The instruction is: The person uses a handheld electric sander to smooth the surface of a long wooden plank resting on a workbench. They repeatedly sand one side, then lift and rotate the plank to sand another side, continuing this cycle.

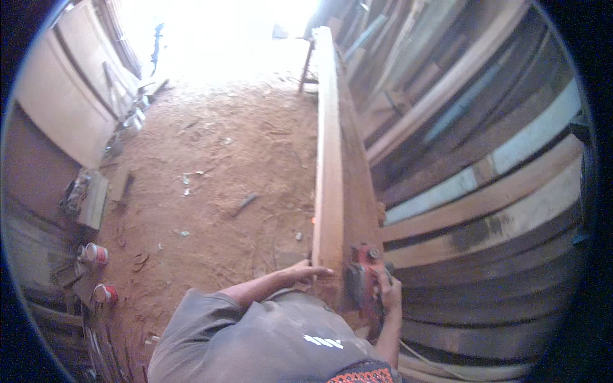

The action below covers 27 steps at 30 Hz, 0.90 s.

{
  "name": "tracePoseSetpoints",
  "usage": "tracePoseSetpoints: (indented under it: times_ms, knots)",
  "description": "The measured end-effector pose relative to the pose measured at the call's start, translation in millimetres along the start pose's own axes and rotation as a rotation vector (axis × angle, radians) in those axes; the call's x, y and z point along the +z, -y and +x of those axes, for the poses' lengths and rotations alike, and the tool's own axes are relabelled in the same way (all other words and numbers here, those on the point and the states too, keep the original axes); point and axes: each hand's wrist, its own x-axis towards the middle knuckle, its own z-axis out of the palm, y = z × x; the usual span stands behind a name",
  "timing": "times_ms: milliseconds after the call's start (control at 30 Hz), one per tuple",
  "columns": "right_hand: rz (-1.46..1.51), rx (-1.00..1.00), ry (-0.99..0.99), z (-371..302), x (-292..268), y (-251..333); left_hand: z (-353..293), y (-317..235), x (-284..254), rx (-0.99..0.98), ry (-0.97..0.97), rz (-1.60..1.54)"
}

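Note:
A long wooden beam [329, 191] runs away from me, its pale edge lit along the left. My left hand [310, 272] rests at its near part, fingers stretched over the wood, apparently not wrapped around it. At the beam's right side, my right hand [391, 292] is closed on a red and dark power planer [367, 271]. The planer lies against the near part of the wood; its underside is hidden. Part of the right hand's grip is hidden behind the tool.
A trestle leg [306, 67] stands under the beam's far end. Stacked boards [485, 223] line the right side. Shavings and scraps cover the brown floor [217, 159]. Small tubs [97, 254] sit at left, below pale panels [64, 89] leaning there. Glare washes out the far end.

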Motion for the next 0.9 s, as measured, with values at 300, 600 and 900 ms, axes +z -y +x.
tracePoseSetpoints:
  times_ms: [300, 600, 900]
  knots:
    - [-0.673, -0.353, -0.362, -29.7, 34.2, 52.1, 24.6, 18.6, 0.4, 0.093, 0.058, -0.034]
    - [-0.542, -0.314, 0.035, -26.4, 172.3, 26.7, -53.6, -38.0, -26.0, 0.074, 0.024, 0.177]
    - [0.232, -0.034, 0.38, -32.0, 228.0, 32.8, -68.7, 35.1, -104.9, -0.01, -0.245, -0.095]
